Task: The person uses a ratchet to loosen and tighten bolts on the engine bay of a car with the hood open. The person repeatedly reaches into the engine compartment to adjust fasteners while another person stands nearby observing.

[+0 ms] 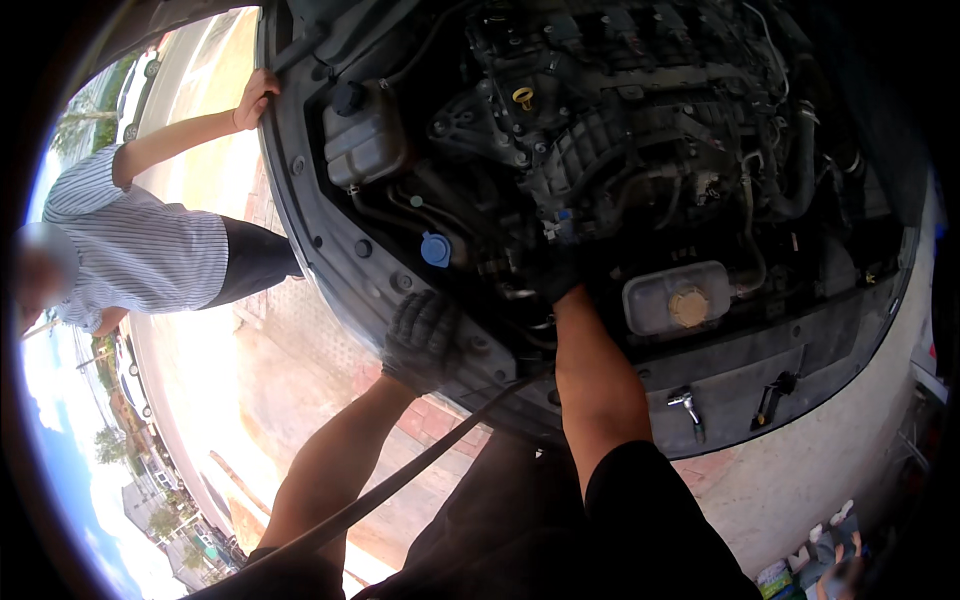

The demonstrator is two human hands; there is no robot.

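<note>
Where the car point(600, 150) ends — sunlit paving point(315, 365).

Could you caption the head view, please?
Gloved left hand on a car engine bay's rim near blue cap, right hand inside.

From the wearer's head, a fisheye looks down, close over the dark plastic-and-metal engine point(592, 148) at one o'clock, cloudy blue sky point(75, 510) rimming eight.
</note>
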